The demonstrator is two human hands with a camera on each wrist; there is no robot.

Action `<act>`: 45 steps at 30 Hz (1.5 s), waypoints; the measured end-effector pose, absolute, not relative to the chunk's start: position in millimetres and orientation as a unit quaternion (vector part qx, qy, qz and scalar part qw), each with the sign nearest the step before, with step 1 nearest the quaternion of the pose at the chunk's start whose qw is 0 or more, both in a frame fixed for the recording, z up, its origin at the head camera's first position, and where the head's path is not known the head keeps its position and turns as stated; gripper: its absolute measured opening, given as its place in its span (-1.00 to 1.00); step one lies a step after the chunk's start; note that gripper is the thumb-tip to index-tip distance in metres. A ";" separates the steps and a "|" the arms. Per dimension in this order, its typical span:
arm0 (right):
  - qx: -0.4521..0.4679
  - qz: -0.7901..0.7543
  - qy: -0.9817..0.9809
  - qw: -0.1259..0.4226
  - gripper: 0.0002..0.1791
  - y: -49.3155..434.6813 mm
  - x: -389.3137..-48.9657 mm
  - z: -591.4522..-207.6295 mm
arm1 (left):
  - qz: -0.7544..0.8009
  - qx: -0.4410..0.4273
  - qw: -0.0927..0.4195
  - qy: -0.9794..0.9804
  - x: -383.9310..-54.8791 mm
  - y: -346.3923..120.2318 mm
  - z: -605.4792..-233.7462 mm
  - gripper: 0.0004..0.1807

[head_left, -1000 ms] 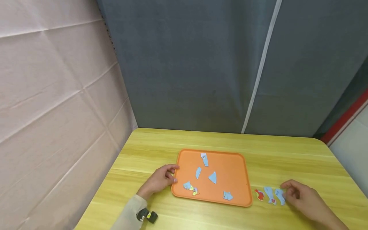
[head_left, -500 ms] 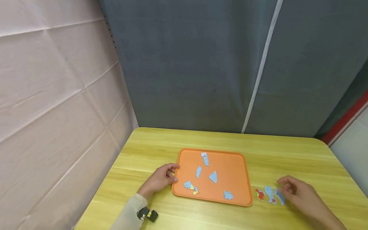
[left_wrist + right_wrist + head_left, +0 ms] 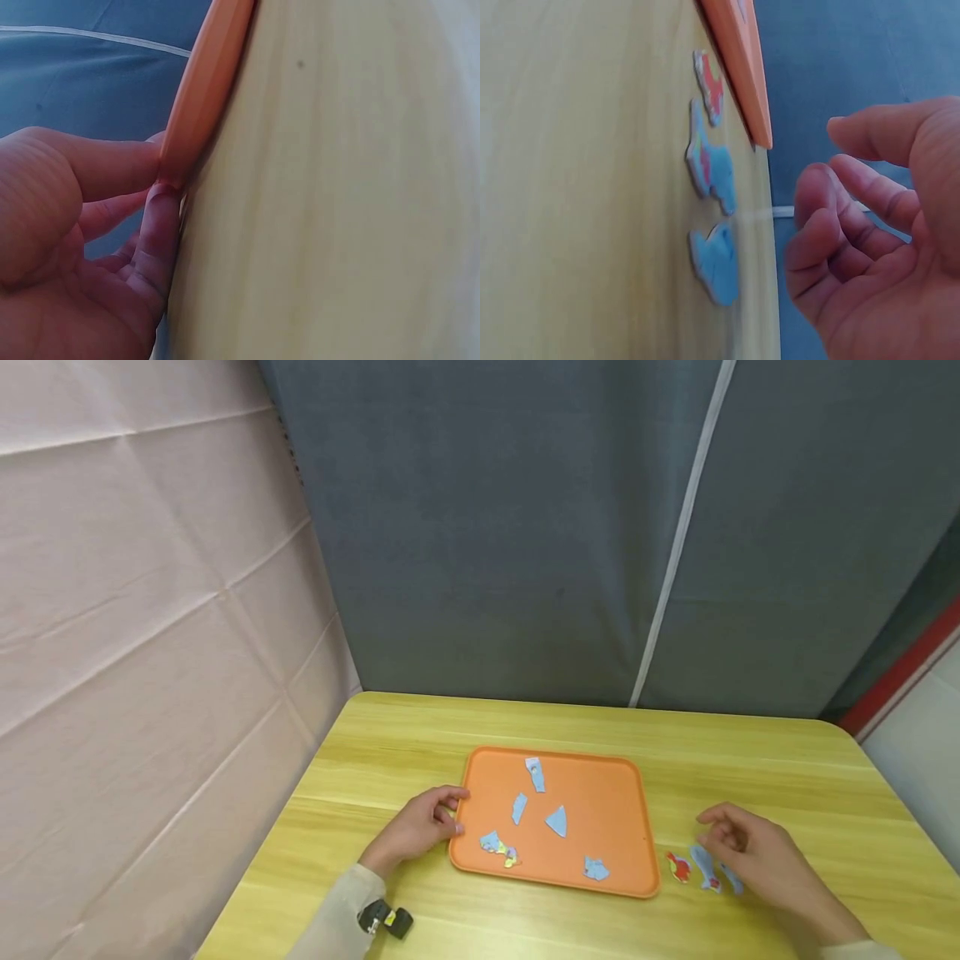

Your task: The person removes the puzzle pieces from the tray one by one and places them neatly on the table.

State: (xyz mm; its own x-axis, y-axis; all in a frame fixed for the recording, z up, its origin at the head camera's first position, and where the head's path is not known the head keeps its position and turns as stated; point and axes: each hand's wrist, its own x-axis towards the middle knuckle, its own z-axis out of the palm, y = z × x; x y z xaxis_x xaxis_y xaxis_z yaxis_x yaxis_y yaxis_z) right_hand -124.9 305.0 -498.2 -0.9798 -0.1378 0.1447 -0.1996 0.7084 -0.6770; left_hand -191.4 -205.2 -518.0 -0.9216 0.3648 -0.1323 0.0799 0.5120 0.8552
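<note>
My left hand pinches the left rim of an orange tray; in the left wrist view its thumb and fingers meet at the tray's edge. My right hand hovers just right of the tray with loosely bent fingers, holding nothing. Below it on the table lie a red puzzle piece, a light-blue piece with a red patch and a plain blue piece. In the head view the hand partly covers that last piece.
Several mostly light-blue puzzle pieces lie apart on the tray, among them a triangular one and a blue-and-yellow one. The wood-patterned table ends at a grey curtain, with a pale cloth wall on the left.
My right hand has moved left and a little away from me, from beside the plain blue piece to over the loose pieces. The left hand and the tray have hardly moved.
</note>
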 end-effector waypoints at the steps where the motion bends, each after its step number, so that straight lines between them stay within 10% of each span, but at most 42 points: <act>1: 0.092 0.372 -0.923 0.041 -0.81 303.8 -125.4 -497.2 | 0.477 0.130 0.150 0.856 -191.2 -205.2 -518.1 -0.47; 45: 0.181 0.448 -0.874 -0.046 -0.76 211.4 -159.3 -507.4 | 0.476 0.131 0.148 0.857 -191.8 -204.2 -519.8 -0.48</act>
